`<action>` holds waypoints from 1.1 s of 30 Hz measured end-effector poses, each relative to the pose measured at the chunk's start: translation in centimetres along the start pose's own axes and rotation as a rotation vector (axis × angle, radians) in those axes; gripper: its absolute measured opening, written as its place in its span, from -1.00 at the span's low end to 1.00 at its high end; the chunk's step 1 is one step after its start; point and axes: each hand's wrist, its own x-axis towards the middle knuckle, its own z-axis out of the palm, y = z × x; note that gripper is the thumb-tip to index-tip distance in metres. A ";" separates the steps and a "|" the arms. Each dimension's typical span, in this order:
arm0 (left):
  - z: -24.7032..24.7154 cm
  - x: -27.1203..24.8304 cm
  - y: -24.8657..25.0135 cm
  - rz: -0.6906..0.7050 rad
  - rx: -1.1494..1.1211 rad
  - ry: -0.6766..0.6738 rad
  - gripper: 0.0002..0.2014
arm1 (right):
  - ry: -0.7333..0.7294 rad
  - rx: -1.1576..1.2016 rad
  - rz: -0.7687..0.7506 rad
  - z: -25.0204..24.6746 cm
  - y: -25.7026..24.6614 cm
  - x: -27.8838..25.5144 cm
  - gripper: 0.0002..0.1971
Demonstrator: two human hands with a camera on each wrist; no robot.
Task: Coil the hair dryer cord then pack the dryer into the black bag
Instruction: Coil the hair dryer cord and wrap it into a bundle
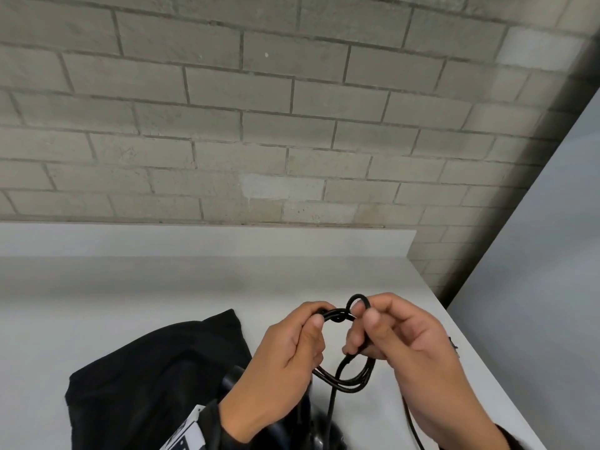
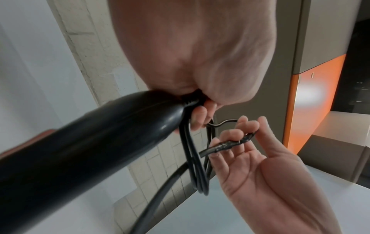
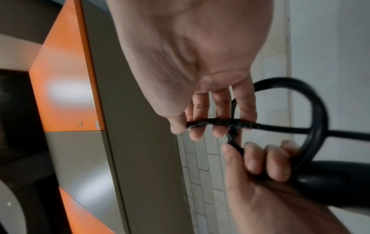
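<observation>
Above the white table (image 1: pixel 136 287), both hands hold the black cord (image 1: pixel 349 383), gathered into several loops that hang between them. My left hand (image 1: pixel 316 318) grips the loops at their top, close to the end of the hair dryer's handle (image 2: pixel 90 142). The dryer (image 1: pixel 235 375) hangs below that hand, mostly hidden, over the black bag (image 1: pixel 152 368). My right hand (image 1: pixel 365 315) pinches a small loop of cord between thumb and fingers. In the right wrist view a taped stretch of cord (image 3: pixel 212 122) lies across its fingers (image 3: pixel 197 131). A loose strand (image 1: pixel 331 414) trails down toward me.
The bag lies flat at the near left of the table with a white label (image 1: pixel 186 431) at its near edge. A brick wall (image 1: pixel 259 125) backs the table, whose right edge (image 1: pixel 470 349) runs diagonally. An orange and grey cabinet (image 2: pixel 312 101) shows in the wrist views.
</observation>
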 end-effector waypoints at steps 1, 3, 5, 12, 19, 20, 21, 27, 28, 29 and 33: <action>0.1 0.0 -0.1 -0.009 0.009 0.001 -0.71 | 0.023 0.025 0.018 0.1 -0.4 0.2 -0.60; 0.2 0.0 0.1 -0.017 0.025 0.006 -0.73 | 0.070 0.057 0.056 0.2 -0.9 0.6 -0.66; 0.3 -0.1 0.3 -0.009 0.075 0.010 -0.74 | 0.100 0.074 0.095 0.3 -1.1 1.0 -0.72; 1.5 0.4 0.6 0.024 0.200 0.146 -0.90 | 0.146 0.059 0.057 1.0 -1.3 1.2 -0.69; 1.6 0.7 0.3 0.025 0.199 0.204 -0.71 | 0.347 0.006 -0.223 1.5 4.0 -2.5 -0.75; 1.6 0.7 0.3 0.024 0.195 0.209 -0.69 | 0.410 -0.036 -0.249 1.7 5.0 -2.9 -0.76; 1.7 0.7 0.3 0.023 0.193 0.214 -0.68 | 0.467 -0.099 -0.267 2.0 6.0 -3.3 -0.77; 1.8 1.0 0.0 0.012 0.164 0.201 -0.71 | 0.220 -0.719 -0.139 3.0 8.7 -3.3 -0.72; 1.8 1.0 -0.1 0.007 0.174 0.202 -0.74 | 0.178 -0.706 -0.120 3.1 8.4 -3.0 -0.77; 1.9 1.0 -0.1 0.004 0.188 0.202 -0.77 | 0.174 -0.645 -0.090 3.0 7.9 -2.8 -0.84; 2.1 0.7 0.2 0.027 0.226 0.172 -0.70 | 0.117 -0.380 0.062 1.7 5.6 -2.2 -0.78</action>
